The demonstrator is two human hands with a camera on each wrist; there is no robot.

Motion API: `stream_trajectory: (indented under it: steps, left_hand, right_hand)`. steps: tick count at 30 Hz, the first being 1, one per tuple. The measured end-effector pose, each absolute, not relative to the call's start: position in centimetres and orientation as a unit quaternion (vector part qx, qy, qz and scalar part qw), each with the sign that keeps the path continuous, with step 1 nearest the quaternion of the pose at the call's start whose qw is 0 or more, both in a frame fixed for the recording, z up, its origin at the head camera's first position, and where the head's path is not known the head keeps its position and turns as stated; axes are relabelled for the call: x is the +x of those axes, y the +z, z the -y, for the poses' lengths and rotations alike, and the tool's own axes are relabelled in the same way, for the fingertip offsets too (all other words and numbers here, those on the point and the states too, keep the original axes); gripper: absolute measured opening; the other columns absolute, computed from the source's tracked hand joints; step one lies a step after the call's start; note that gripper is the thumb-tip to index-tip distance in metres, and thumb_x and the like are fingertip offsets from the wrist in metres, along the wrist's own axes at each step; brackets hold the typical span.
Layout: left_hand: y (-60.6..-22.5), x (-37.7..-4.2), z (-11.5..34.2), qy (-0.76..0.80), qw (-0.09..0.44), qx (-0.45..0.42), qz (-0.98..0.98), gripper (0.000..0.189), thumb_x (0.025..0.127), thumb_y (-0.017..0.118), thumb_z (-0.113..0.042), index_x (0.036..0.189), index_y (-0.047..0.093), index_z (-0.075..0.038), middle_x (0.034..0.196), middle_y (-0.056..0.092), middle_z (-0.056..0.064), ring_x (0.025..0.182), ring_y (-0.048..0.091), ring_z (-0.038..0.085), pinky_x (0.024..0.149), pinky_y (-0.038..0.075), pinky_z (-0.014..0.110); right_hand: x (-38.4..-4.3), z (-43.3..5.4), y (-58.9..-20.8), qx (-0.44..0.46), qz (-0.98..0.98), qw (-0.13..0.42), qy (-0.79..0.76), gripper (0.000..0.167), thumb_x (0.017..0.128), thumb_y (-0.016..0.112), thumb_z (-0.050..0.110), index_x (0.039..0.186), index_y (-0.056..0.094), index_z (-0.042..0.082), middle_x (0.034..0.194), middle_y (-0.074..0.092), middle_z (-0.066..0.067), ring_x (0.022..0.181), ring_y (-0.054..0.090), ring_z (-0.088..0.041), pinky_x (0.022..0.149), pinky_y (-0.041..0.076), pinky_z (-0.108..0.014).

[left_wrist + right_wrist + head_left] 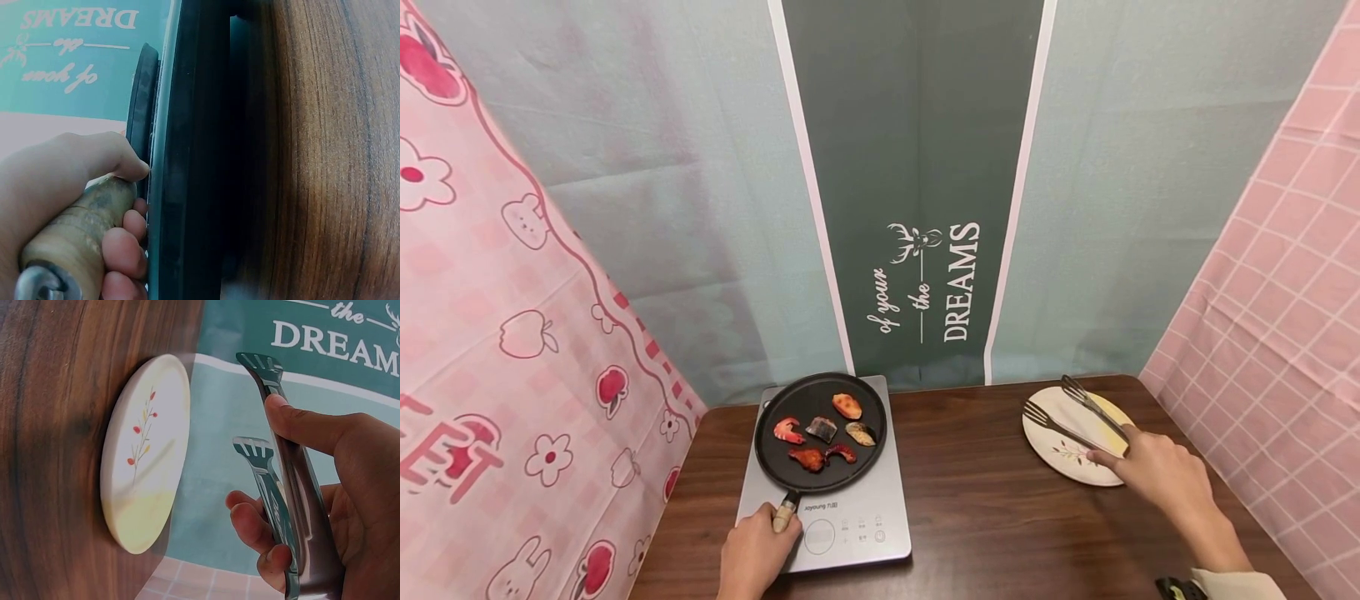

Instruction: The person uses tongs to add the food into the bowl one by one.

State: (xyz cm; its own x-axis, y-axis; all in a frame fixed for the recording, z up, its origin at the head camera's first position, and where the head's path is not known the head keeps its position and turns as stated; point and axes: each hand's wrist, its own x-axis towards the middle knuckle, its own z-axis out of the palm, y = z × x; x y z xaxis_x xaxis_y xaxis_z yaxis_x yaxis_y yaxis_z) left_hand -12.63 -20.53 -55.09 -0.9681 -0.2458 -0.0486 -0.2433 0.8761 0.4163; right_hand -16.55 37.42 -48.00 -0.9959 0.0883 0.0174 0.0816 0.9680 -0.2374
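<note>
My left hand [758,546] grips the wooden handle [81,231] of a black frying pan [775,468], which sits on a silver induction cooktop [895,533]. Inside the pan lie several food pieces, among them a shrimp [788,430], an orange-brown piece [847,406] and a small tentacle-like piece [841,452]. With thumb and fingers, my right hand [1165,471] holds metal tongs [294,481]. The tongs' two slotted ends stand apart with nothing between them. They hover over a round white and yellow plate [1051,454] with a painted sprig.
Pan and plate stand far apart on a dark wood table [977,500]. A green and grey cloth [917,125] hangs behind it. Pink patterned cloth [550,333] borders the left, and pink checked cloth [1285,333] the right.
</note>
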Motion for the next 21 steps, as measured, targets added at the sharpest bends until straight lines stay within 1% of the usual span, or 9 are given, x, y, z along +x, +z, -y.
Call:
stream_trajectory:
  steps: [5,11,18,21]
  left_hand:
    - [-55.1,-12.6,20.6,-0.215,0.005,0.126,0.968,0.031,0.083,0.073,-0.039,0.081,0.066,-0.009,0.064,0.058,0.005,0.059,0.058,0.026,0.056,0.044,0.049]
    - [-55.2,-12.6,20.6,-0.216,0.007,0.125,0.968,0.030,0.083,0.073,-0.039,0.080,0.064,-0.010,0.064,0.059,0.006,0.059,0.059,0.027,0.057,0.045,0.050]
    - [-55.2,-12.6,20.6,-0.218,0.000,0.128,0.968,0.031,0.083,0.073,-0.039,0.082,0.066,-0.009,0.065,0.059,0.005,0.060,0.058,0.027,0.057,0.044,0.049]
    - [-55.1,-12.7,20.6,-0.217,-0.001,0.128,0.968,0.032,0.084,0.073,-0.039,0.083,0.067,-0.008,0.065,0.059,0.006,0.060,0.058,0.027,0.057,0.045,0.049]
  right_hand:
    - [-16.5,-38.0,-48.4,-0.051,0.992,0.001,0.117,0.108,0.089,0.058,0.083,0.141,0.055,-0.011,0.112,0.066,-0.044,0.086,0.066,-0.062,0.057,0.048,-0.061]
    - [-16.4,-38.6,-49.4,-0.051,0.992,0.008,0.119,0.104,0.089,0.060,0.081,0.138,0.057,-0.011,0.108,0.065,-0.045,0.086,0.065,-0.065,0.059,0.047,-0.064]
    - [-16.3,-39.2,-50.4,-0.058,0.991,0.010,0.124,0.105,0.088,0.059,0.083,0.137,0.059,-0.010,0.110,0.066,-0.045,0.086,0.064,-0.066,0.059,0.047,-0.063]
    - [-16.3,-39.5,-50.9,-0.060,0.990,0.016,0.129,0.102,0.088,0.060,0.082,0.133,0.061,-0.009,0.108,0.066,-0.045,0.085,0.064,-0.066,0.058,0.046,-0.063]
